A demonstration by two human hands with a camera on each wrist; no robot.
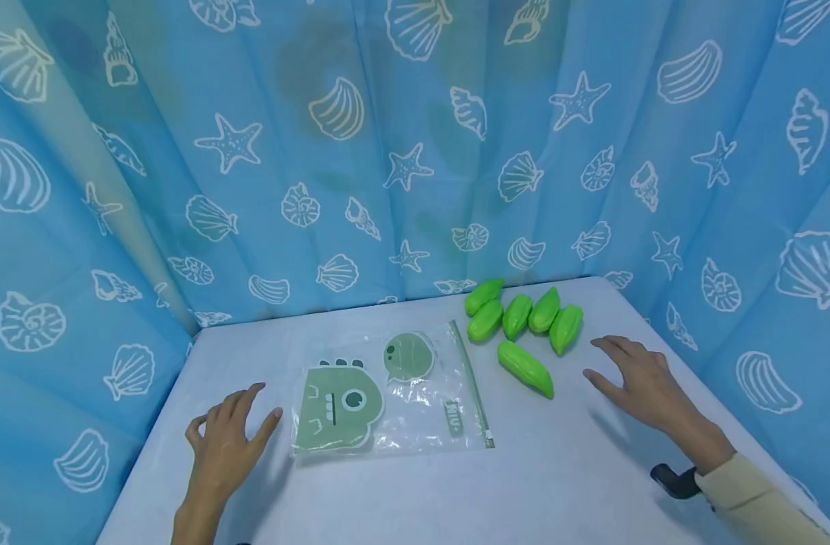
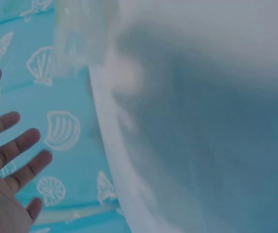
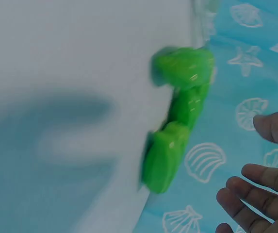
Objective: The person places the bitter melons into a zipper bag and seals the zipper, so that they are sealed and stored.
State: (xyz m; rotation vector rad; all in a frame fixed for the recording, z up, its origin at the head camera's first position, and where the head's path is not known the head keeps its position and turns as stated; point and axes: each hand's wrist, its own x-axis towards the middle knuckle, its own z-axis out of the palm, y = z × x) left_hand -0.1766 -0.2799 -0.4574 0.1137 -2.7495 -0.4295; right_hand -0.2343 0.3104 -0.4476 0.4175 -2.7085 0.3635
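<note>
The left hand (image 1: 227, 443) rests wide and empty near the desk's (image 1: 558, 484) left edge, just beside the clear bag (image 1: 394, 397). The right hand (image 1: 636, 382), fingers spread and empty, hovers near the right edge, close to 6 green vegetables (image 1: 524, 325) clustered toward the far right corner.

Pale table (image 1: 401, 499): dinosaur-print bag (image 1: 388, 393), green toy fruits (image 1: 524, 333).

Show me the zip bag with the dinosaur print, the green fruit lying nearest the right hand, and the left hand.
zip bag (image 1: 415, 412): head view, on its clear plastic middle.
nearest green fruit (image 1: 525, 369): head view, on its ridged body.
left hand (image 1: 226, 443): head view, on the back of the hand.
</note>
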